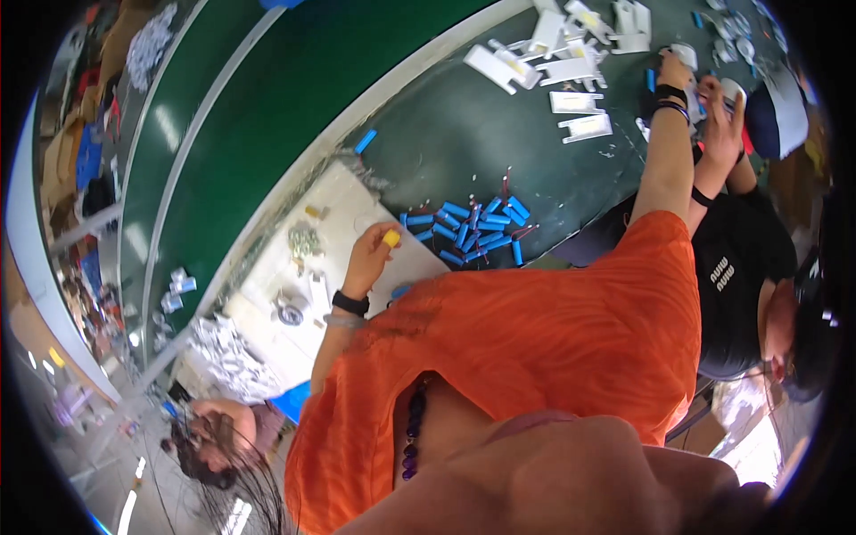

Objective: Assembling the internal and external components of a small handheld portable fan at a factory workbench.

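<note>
My left hand [364, 260] is closed round a small yellow piece [390, 238], pinched between thumb and fingers above the white board [259, 263]. Just right of it, a loose heap of blue cylindrical battery cells [480, 225] with thin wires lies on the dark green table [446, 169]. My right arm stretches far out to the upper right. There my right hand [673, 71] has its fingers closed at a white round part [685, 55]; they are small and partly hidden. Beside it, a co-worker's hand [720, 129] is at another white round part [733, 92].
White plastic housings [571, 67] are piled at the top. A single blue cell [366, 141] lies near the table's raised edge, beside a green conveyor belt [294, 98]. A person in black [740, 267] sits close on my right; another person [218, 441] is at lower left.
</note>
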The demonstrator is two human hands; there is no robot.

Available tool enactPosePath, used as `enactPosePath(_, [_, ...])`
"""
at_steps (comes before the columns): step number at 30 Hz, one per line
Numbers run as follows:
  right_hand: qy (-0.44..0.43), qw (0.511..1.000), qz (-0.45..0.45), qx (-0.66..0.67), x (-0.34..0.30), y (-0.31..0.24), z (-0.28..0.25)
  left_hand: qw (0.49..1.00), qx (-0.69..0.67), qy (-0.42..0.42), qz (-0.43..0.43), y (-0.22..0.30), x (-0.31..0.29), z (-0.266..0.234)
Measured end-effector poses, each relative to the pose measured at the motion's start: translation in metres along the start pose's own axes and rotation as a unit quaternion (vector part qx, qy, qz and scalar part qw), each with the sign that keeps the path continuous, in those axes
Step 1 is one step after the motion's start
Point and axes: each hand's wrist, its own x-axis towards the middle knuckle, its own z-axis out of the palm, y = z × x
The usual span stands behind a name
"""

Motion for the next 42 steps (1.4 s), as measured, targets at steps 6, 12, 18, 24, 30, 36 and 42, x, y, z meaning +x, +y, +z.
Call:
enactPosePath(6, [-0.036,0.984,-0.160,-0.073,-0.127,-0.093,0.014,0.996,0.001,0.079,0.040,-0.015,-0.022,0.002])
enactPosePath(12, [-0.256,0.916,-0.133,0.279,-0.270,-0.094,-0.060,0.995,-0.017,0.040,0.085,-0.029,-0.039,-0.011])
enactPosePath(18, [-0.535,0.794,-0.224,0.184,-0.434,-0.098,-0.113,0.991,-0.043,0.091,0.092,-0.067,-0.080,-0.036])
enactPosePath(24, [-0.632,0.720,-0.236,0.161,-0.571,-0.051,-0.132,0.964,0.003,0.225,0.139,-0.133,-0.130,-0.074])
enactPosePath(30, [-0.624,0.663,-0.413,0.027,-0.707,-0.031,-0.124,0.958,0.000,0.242,0.155,-0.197,-0.151,-0.086])
enactPosePath(36, [-0.505,0.652,-0.559,-0.087,-0.777,-0.023,-0.103,0.976,0.022,0.104,0.191,-0.197,-0.158,-0.068])
enactPosePath(42, [-0.452,0.636,-0.626,-0.015,-0.784,-0.026,-0.075,0.943,0.002,0.264,0.201,-0.212,-0.190,-0.104])
